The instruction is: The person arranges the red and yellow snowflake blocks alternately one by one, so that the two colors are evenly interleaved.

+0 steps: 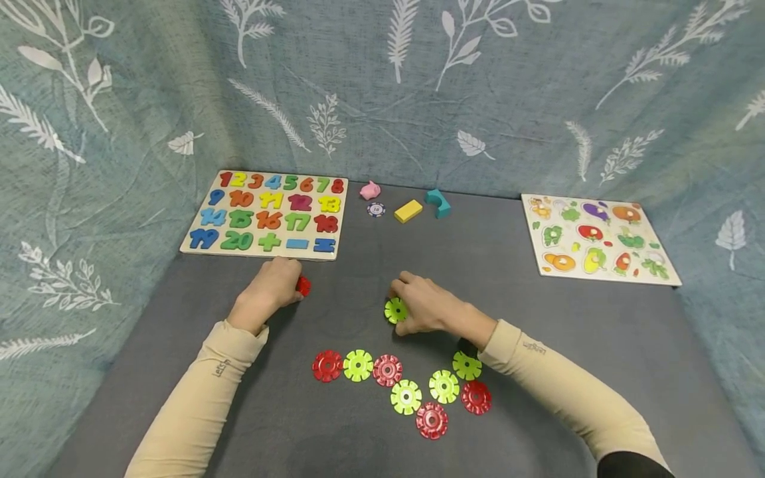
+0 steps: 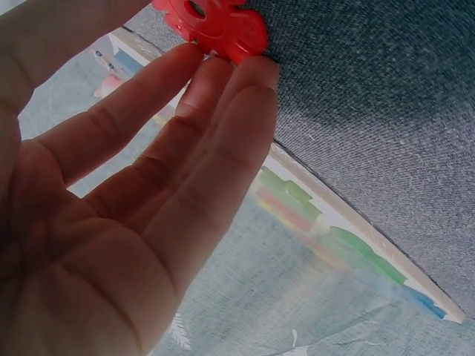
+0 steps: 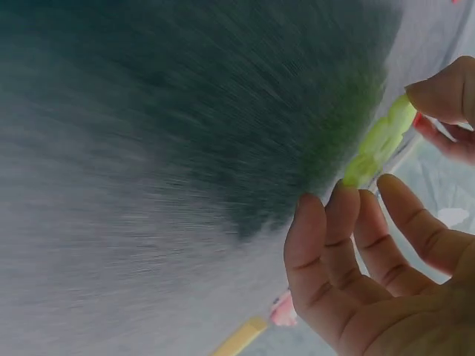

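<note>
My left hand (image 1: 270,289) pinches a red notched plastic disc (image 1: 303,286) by its edge, just in front of the number board; the left wrist view shows the fingertips against the disc's rim (image 2: 223,30). Over the middle of the table, my right hand (image 1: 427,305) holds a lime-green notched disc (image 1: 395,310). In the right wrist view that green disc (image 3: 380,144) appears nearly edge-on between thumb and fingertips. Nearer me, red and green discs form a bent row from a red disc (image 1: 328,366) at the left, down to another red disc (image 1: 431,420), then up to a green disc (image 1: 467,365).
A number puzzle board (image 1: 259,251) stands back left, a vegetable puzzle board (image 1: 603,273) back right. Between them lie a pink pig figure (image 1: 370,190), a poker chip (image 1: 376,210), a yellow block (image 1: 408,211) and a teal arch block (image 1: 439,202). A patterned curtain (image 1: 382,93) borders the table.
</note>
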{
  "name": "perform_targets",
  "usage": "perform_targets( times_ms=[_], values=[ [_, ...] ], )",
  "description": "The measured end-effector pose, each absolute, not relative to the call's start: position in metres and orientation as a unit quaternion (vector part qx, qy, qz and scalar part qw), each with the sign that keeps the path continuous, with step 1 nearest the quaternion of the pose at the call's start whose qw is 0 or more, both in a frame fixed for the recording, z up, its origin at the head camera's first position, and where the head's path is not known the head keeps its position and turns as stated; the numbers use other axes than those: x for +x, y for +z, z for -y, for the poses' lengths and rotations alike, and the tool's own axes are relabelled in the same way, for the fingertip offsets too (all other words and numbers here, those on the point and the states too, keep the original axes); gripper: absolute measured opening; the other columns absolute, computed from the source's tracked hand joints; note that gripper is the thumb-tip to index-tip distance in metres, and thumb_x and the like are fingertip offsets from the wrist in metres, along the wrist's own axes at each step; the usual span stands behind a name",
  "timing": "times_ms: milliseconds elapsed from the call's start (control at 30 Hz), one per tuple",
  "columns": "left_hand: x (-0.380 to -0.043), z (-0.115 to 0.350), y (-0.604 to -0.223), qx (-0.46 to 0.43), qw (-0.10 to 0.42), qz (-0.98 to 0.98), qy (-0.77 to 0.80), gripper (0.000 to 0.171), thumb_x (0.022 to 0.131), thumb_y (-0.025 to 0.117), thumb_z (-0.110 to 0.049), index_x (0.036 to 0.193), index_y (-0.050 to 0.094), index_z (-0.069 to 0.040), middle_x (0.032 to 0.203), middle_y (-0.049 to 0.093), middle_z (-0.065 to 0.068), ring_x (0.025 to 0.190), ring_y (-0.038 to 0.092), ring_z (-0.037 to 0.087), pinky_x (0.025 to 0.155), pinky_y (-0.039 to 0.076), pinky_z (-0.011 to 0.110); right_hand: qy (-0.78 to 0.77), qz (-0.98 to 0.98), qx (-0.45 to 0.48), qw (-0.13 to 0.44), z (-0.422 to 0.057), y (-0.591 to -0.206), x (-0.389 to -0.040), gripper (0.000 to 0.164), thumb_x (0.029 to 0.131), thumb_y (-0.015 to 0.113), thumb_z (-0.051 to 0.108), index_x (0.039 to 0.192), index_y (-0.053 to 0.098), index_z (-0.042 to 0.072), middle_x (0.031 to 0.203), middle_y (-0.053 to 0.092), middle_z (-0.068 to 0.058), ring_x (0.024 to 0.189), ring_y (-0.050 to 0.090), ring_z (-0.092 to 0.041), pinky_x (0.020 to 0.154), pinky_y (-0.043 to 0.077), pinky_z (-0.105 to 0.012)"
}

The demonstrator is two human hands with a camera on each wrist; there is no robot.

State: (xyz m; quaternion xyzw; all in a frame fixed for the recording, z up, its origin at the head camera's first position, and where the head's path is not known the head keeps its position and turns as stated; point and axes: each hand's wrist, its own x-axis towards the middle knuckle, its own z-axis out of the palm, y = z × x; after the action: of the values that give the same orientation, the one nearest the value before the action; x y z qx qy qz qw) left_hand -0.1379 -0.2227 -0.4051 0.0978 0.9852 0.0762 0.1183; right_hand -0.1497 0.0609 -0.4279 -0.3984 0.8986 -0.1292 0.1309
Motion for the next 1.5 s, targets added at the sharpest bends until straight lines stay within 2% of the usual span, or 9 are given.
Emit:
perform_targets(
  times_ms=[267,733,900,1067,1267,1500],
  values=[
    [-0.138,0.219,-0.405,0.094,0.111,-0.987,0.074,0.02,0.075,0.08,-0.007,0.076,0.063,0.002,0.071,0.056,0.012,0.063,0.051,0.023,0.064,0.047,0.039,-0.123,-0.898,-0.404,0.123,-0.018,-0.423,-0.17,0.052,0.074,0.077,0.032,0.117,0.06,0.007,0.113,0.056,-0.01,0.082,0.055,-0.015,0.074,0.05,-0.03],
    [-0.134,0.22,-0.406,0.092,0.102,-0.988,0.073,0.018,0.075,0.079,-0.004,0.076,0.063,0.003,0.068,0.057,0.012,0.059,0.051,0.023,0.06,0.047,0.037,-0.086,-0.902,-0.401,0.131,0.043,-0.431,-0.185,0.051,0.076,0.076,0.035,0.118,0.059,0.011,0.112,0.056,-0.005,0.083,0.056,-0.013,0.074,0.05,-0.026],
    [-0.134,0.22,-0.406,0.096,0.099,-0.988,0.068,0.019,0.075,0.079,-0.005,0.075,0.061,0.002,0.068,0.056,0.012,0.059,0.052,0.024,0.059,0.047,0.038,-0.076,-0.904,-0.406,0.112,0.054,-0.434,-0.185,0.046,0.078,0.074,0.034,0.116,0.061,0.012,0.112,0.057,-0.004,0.083,0.056,-0.012,0.073,0.049,-0.026],
    [-0.134,0.22,-0.406,0.098,0.097,-0.988,0.066,0.02,0.074,0.08,-0.005,0.075,0.062,0.002,0.068,0.056,0.013,0.058,0.053,0.024,0.058,0.048,0.038,-0.072,-0.901,-0.418,0.087,0.06,-0.435,-0.187,0.04,0.082,0.073,0.033,0.114,0.063,0.011,0.11,0.059,-0.004,0.087,0.058,-0.012,0.081,0.052,-0.026],
    [-0.133,0.218,-0.407,0.095,0.1,-0.988,0.068,0.018,0.075,0.079,-0.004,0.076,0.062,0.002,0.069,0.056,0.013,0.058,0.053,0.024,0.057,0.048,0.037,-0.075,-0.896,-0.428,0.092,0.062,-0.438,-0.189,0.036,0.087,0.071,0.033,0.115,0.063,0.011,0.112,0.06,-0.003,0.09,0.058,-0.012,0.085,0.051,-0.025],
    [-0.132,0.219,-0.408,0.09,0.099,-0.988,0.075,0.017,0.075,0.078,-0.002,0.073,0.061,0.001,0.068,0.054,0.012,0.057,0.05,0.023,0.055,0.044,0.034,-0.083,-0.884,-0.453,0.086,0.063,-0.442,-0.19,0.026,0.089,0.069,0.028,0.109,0.065,0.012,0.111,0.062,-0.002,0.092,0.059,-0.012,0.086,0.051,-0.024]
  ],
)
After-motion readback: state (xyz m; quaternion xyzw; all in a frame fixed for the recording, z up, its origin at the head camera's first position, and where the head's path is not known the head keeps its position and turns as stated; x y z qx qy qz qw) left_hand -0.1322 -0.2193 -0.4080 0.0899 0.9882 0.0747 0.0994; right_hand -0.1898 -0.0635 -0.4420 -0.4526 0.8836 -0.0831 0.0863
